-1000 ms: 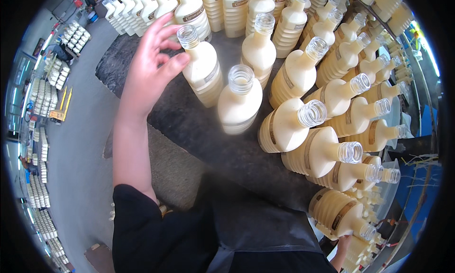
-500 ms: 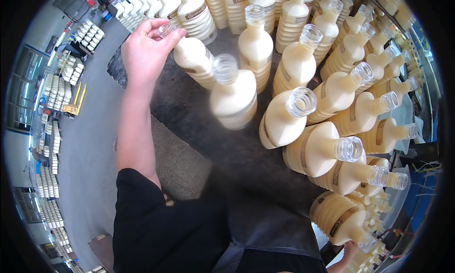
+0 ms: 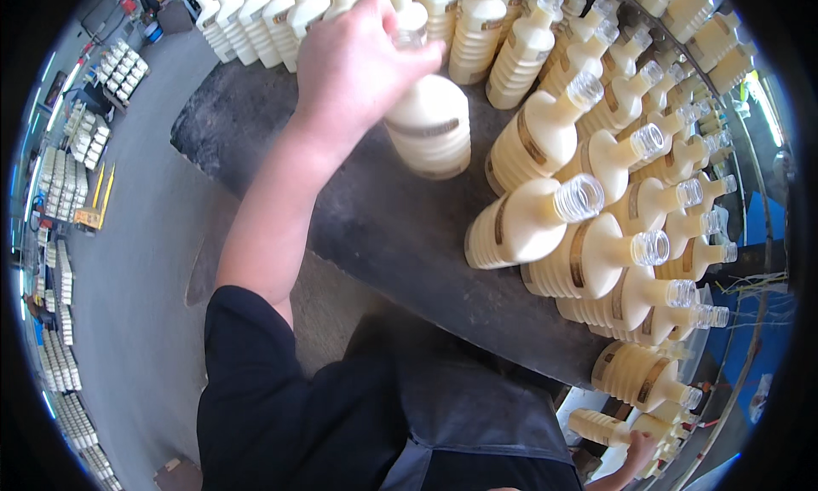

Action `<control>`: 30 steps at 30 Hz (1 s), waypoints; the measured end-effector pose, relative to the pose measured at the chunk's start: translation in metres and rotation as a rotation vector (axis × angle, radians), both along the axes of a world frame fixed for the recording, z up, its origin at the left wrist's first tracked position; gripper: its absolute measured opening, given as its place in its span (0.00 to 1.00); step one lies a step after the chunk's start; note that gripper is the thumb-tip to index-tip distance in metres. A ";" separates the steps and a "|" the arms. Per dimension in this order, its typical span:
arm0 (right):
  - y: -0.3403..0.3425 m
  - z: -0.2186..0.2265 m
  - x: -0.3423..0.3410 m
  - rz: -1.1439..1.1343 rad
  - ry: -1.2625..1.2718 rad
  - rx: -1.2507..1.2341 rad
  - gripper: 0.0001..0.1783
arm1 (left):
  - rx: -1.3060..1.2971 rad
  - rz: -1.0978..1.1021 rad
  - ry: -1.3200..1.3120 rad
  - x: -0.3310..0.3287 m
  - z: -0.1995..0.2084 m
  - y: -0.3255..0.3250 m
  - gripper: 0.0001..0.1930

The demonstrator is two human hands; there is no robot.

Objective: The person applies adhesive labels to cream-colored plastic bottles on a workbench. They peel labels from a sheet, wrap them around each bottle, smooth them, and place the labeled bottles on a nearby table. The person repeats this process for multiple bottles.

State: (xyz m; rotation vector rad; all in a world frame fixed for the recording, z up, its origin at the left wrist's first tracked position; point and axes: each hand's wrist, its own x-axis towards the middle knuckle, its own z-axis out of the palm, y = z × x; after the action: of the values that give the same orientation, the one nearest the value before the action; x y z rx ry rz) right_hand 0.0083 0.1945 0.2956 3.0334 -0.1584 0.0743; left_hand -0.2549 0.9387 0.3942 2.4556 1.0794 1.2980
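Note:
My left hand (image 3: 362,69) is closed around the clear neck of a cream-coloured bottle (image 3: 430,133) with ribbed sides and a brown label. That bottle is upright over the dark tabletop (image 3: 400,227); whether its base touches the top, I cannot tell. My right hand (image 3: 641,450), at the lower right, closes at the neck end of another cream bottle (image 3: 598,426), which appears tilted sideways. Its fingers are small and partly hidden. To the right of my left hand stands a like bottle (image 3: 520,222) with an uncapped, threaded glass neck.
Rows of cream bottles (image 3: 588,257) fill the right side of the table, and more bottles (image 3: 256,22) line its far edge. A shelf holds bottles (image 3: 711,31) at the upper right. Across the grey floor (image 3: 153,261), stacked bottles (image 3: 64,184) stand near a yellow hand truck (image 3: 89,214).
My left hand has moved right, from a bottle at the far left toward the middle. Fewer bottles stand around it. At the lower right, more of my right hand and its bottle shows.

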 end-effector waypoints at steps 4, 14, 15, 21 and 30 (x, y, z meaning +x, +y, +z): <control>0.036 -0.009 -0.047 0.015 -0.035 0.072 0.19 | -0.132 -0.189 0.053 -0.033 0.009 0.012 0.17; 0.117 -0.022 -0.125 0.091 0.225 0.269 0.13 | -0.529 -0.485 0.067 -0.072 0.029 0.032 0.18; 0.126 -0.021 -0.130 0.097 0.258 0.248 0.13 | -0.554 -0.517 0.056 -0.069 0.032 0.034 0.18; 0.180 -0.001 -0.154 0.283 0.338 0.238 0.17 | -0.333 -0.512 0.131 -0.026 0.047 0.054 0.17; 0.221 0.051 -0.181 0.491 0.369 0.259 0.14 | -0.162 -0.505 0.231 0.055 0.033 0.085 0.19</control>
State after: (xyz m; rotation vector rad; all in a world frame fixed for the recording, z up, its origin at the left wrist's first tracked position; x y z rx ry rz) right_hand -0.1723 0.4158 0.3463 3.1863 0.6508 -0.5013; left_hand -0.1997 1.0233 0.4268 2.5587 0.5156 0.7613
